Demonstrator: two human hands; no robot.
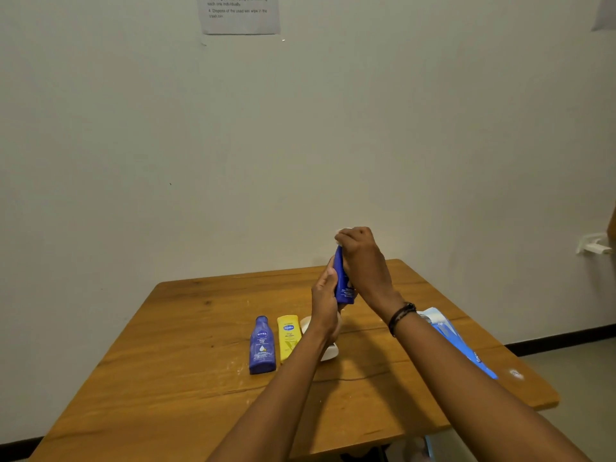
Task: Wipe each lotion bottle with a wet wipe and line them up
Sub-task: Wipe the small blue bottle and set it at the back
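Observation:
My left hand (325, 296) grips the lower part of a dark blue lotion bottle (343, 285), held upright above the wooden table (186, 345). My right hand (361, 258) closes over the bottle's top, pressing a white wet wipe (340, 232) against it; only a corner of the wipe shows. On the table lie a blue Nivea bottle (262, 345) and a yellow bottle (288, 337), side by side. To the right of them is a white bottle (328, 353), mostly hidden behind my left forearm.
A blue wet-wipe pack (456, 338) lies near the table's right edge, partly under my right forearm. A printed sheet (240, 13) hangs on the wall behind the table. The table's far edge touches the wall.

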